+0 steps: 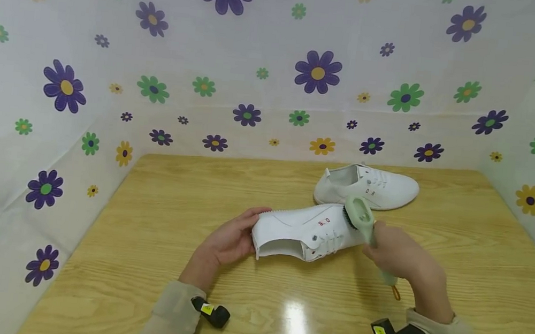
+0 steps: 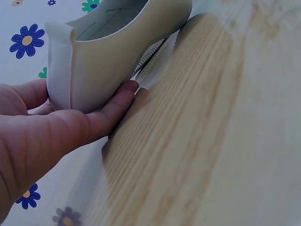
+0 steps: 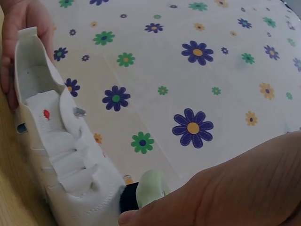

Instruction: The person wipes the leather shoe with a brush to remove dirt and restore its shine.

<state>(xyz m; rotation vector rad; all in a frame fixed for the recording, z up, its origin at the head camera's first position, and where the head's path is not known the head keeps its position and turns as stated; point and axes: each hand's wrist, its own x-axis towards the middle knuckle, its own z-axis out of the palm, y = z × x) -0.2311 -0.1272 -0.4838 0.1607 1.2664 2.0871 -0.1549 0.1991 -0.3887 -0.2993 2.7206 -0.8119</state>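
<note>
A white lace-up shoe (image 1: 291, 226) is tilted on its side above the wooden table, its opening facing the near edge. My left hand (image 1: 233, 239) grips it at the heel; in the left wrist view the thumb and fingers (image 2: 124, 92) lie around the heel's lower part. My right hand (image 1: 399, 255) holds a pale green brush (image 1: 360, 214) by its handle, an orange loop hanging from the end. The brush's dark bristles (image 3: 129, 197) touch the shoe's side near the toe. A second white shoe (image 1: 391, 188) stands upright just behind.
The wooden table (image 1: 173, 190) ends at a white cloth (image 1: 270, 38) printed with flowers, which rises at the back and both sides. Each wrist wears a black camera mount (image 1: 212, 312) over a beige sleeve (image 1: 171, 313).
</note>
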